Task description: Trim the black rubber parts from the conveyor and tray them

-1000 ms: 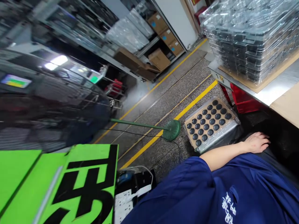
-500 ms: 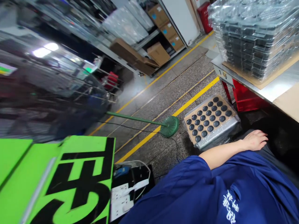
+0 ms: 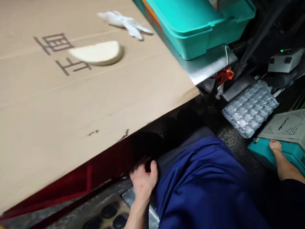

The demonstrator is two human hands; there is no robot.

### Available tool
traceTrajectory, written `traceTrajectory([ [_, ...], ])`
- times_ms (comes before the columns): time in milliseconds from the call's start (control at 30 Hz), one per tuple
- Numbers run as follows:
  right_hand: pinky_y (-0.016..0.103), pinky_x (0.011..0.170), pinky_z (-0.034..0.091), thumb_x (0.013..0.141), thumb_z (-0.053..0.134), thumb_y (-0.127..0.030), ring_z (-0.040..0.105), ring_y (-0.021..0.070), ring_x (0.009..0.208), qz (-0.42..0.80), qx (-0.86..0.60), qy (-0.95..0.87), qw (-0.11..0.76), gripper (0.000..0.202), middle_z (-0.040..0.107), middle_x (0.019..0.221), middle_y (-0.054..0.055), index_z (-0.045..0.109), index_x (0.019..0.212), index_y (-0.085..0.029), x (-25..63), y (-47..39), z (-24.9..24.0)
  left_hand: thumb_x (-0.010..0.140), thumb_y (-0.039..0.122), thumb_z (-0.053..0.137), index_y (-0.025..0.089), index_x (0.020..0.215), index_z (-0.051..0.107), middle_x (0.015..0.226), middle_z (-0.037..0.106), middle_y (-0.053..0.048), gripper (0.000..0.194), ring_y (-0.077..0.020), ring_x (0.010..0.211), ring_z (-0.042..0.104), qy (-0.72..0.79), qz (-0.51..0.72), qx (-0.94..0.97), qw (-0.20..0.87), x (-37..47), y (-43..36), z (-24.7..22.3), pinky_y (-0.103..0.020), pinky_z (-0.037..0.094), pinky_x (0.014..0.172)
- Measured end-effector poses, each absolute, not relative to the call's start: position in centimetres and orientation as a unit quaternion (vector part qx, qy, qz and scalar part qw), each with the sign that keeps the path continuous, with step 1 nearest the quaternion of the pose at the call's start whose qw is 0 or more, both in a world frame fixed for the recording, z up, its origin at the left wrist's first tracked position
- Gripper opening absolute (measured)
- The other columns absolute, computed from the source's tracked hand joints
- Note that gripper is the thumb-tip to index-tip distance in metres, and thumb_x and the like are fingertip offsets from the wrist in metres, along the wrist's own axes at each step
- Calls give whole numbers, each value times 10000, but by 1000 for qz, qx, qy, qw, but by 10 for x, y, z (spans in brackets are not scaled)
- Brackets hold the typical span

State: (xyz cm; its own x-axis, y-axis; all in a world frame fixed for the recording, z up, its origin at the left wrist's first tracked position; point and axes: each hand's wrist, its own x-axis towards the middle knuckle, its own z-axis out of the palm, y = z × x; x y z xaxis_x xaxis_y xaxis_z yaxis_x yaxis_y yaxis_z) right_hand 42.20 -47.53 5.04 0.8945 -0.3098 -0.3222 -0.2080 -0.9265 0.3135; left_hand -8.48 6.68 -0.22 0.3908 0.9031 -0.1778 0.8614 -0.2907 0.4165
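Note:
My left hand is below the table edge, beside my dark trouser leg. Its thumb stands apart from its fingers, and I see nothing held in it. A tray with black round parts lies below that forearm, partly cut off by the frame. Out to the right, my right hand is closed at the upper edge of a teal box. Over this box sits a pale grey printed panel. The fingertips of the right hand are hidden.
Cardboard covers the table, bearing a cream half-round pad and a white glove. A turquoise bin stands at the table's far corner. Clear plastic trays lie beyond my knees, near an orange-handled tool.
My view has swung right, from the aisle and green panel to the cardboard-covered table. The right hand has come into view at the teal box. The left hand remains near my leg.

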Motion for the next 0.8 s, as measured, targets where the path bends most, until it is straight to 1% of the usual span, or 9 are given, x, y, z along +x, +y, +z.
traceTrajectory([
  [100, 323, 811, 568, 1032, 669, -399, 672, 171, 869, -250, 952, -139, 110, 211, 704, 993, 59, 708, 996, -194, 380, -480, 13, 966, 474, 377, 155, 1229, 695, 1279, 730, -187, 521, -383, 1271, 643, 518, -13, 832, 199, -85, 72, 2, -551, 455, 1148],
  [233, 299, 728, 486, 946, 731, -338, 592, 157, 687, -338, 939, -57, 19, 265, 633, 730, 8, 636, 740, -200, 331, -449, -18, 982, 456, 337, 129, 1255, 709, 1277, 729, -207, 565, -389, 1272, 632, 492, -97, 850, 162, -64, 84, 3, -548, 457, 1136],
  [333, 292, 672, 418, 862, 720, -262, 559, 168, 626, -384, 920, 30, -75, 307, 614, 623, 18, 591, 588, -213, 304, -400, -32, 993, 456, 356, 143, 1275, 716, 1306, 717, -206, 554, -389, 1277, 624, 481, -138, 856, 131, -54, 84, 5, -546, 481, 1102],
  [400, 299, 653, 398, 832, 704, -265, 565, 179, 620, -390, 906, 93, -140, 296, 622, 607, 27, 597, 559, -220, 292, -354, -36, 1003, 444, 353, 145, 1267, 726, 1305, 720, -200, 546, -384, 1266, 631, 475, -137, 862, 114, -54, 80, 6, -536, 487, 1097],
  [500, 294, 700, 440, 917, 633, -403, 601, 186, 677, -352, 886, 184, -238, 278, 674, 687, 27, 694, 718, -219, 295, -266, -30, 1013, 427, 350, 141, 1232, 750, 1276, 733, -197, 538, -371, 1235, 654, 465, -120, 870, 111, -60, 73, 7, -515, 477, 1122],
  [567, 289, 796, 490, 1000, 532, -514, 651, 191, 812, -294, 880, 222, -299, 367, 742, 889, 48, 743, 983, -214, 321, -201, -16, 1013, 423, 374, 174, 1229, 759, 1268, 738, -182, 507, -366, 1225, 662, 470, -111, 869, 113, -65, 72, 5, -514, 490, 1105],
  [633, 299, 928, 512, 1042, 456, -562, 663, 189, 1004, -205, 880, 234, -359, 477, 734, 1167, 81, 651, 1301, -213, 366, -138, 7, 1018, 441, 385, 191, 1248, 756, 1296, 724, -182, 502, -377, 1230, 654, 490, -102, 859, 106, -65, 73, 1, -520, 513, 1065],
  [700, 332, 947, 537, 997, 586, -564, 658, 208, 1077, -83, 854, 234, -457, 563, 692, 1282, 142, 578, 1386, -158, 416, -81, 39, 1030, 466, 376, 173, 1262, 750, 1337, 698, -194, 529, -392, 1231, 641, 514, -91, 847, 97, -62, 72, 0, -528, 516, 1054],
  [800, 405, 940, 570, 1033, 613, -484, 661, 223, 1071, -43, 813, 327, -479, 500, 674, 1300, 174, 581, 1371, -117, 443, 5, 90, 1044, 456, 392, 163, 1253, 751, 1334, 695, -184, 509, -366, 1258, 615, 555, -49, 821, 123, -53, 49, 16, -518, 476, 1128],
])
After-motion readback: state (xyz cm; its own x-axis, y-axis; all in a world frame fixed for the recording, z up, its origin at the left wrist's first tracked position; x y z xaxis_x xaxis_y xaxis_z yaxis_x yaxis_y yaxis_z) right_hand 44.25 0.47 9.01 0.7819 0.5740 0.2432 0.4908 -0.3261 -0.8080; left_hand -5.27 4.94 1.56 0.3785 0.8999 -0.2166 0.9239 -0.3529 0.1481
